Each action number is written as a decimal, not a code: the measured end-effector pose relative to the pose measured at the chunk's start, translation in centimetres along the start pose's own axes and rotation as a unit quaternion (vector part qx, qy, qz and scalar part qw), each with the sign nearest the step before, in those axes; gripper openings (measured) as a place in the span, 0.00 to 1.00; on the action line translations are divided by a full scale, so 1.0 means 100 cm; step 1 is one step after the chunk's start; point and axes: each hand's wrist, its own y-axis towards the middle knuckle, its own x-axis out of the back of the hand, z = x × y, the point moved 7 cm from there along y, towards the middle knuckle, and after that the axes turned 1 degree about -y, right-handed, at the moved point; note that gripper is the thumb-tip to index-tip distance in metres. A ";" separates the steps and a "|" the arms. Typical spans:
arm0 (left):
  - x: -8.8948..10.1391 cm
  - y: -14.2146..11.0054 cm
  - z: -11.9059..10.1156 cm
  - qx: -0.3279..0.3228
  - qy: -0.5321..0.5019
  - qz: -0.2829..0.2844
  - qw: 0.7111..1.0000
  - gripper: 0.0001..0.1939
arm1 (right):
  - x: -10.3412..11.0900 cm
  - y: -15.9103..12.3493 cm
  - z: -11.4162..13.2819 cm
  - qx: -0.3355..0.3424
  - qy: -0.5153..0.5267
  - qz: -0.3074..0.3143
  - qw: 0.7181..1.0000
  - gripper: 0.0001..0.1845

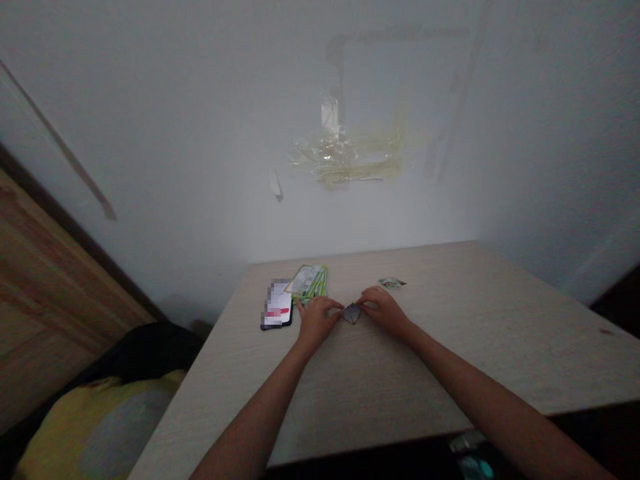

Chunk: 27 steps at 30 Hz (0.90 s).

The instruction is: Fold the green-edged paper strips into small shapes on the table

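Between my hands, low over the middle of the table, is a small dark greyish folded piece (352,313), pointed at its lower end; it looks like folded paper. My left hand (319,318) pinches its left corner between thumb and fingers. On the opposite corner, the fingertips of my right hand (384,309) are closed as well. Just beyond my left hand lies a loose pile of green and white printed sheets or packets (310,283). A small green and white folded piece (392,283) rests behind my right hand.
A phone (278,307) with a lit, partly blurred screen lies left of the pile, partly under it. The pale wooden table (240,387) meets a wall (200,133) with peeling tape (345,153). A yellow and grey cushion-like thing (110,427) is at lower left.
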 end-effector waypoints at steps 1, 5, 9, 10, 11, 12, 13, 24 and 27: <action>0.001 0.000 0.000 -0.003 0.004 0.001 1.000 0.07 | 0.000 0.000 0.000 0.005 -0.001 0.002 1.000 0.07; 0.003 0.000 0.000 -0.015 0.023 0.005 1.000 0.07 | 0.000 0.000 0.002 0.015 -0.002 0.019 1.000 0.08; 0.005 0.000 -0.003 -0.034 0.041 0.017 0.998 0.07 | -0.002 0.000 0.006 0.025 -0.002 0.042 0.999 0.07; 0.006 0.000 -0.003 -0.040 0.047 0.020 0.998 0.07 | -0.003 0.000 0.006 0.027 -0.003 0.047 0.999 0.07; 0.006 -0.001 -0.004 -0.045 0.052 0.022 0.997 0.07 | -0.004 0.000 0.006 0.028 -0.005 0.052 0.998 0.07; 0.006 -0.001 -0.005 -0.049 0.056 0.023 0.997 0.07 | -0.004 0.000 0.005 0.030 -0.008 0.056 0.998 0.07; 0.007 -0.002 -0.005 -0.050 0.059 0.022 0.997 0.07 | -0.005 0.000 0.004 0.031 -0.011 0.060 0.998 0.07; 0.003 -0.005 -0.014 -0.037 0.077 0.011 0.996 0.09 | -0.003 -0.001 0.013 0.046 -0.005 0.064 0.997 0.06; 0.000 -0.005 -0.012 -0.035 0.079 0.015 0.996 0.08 | -0.003 -0.001 0.015 0.046 -0.008 0.063 0.997 0.06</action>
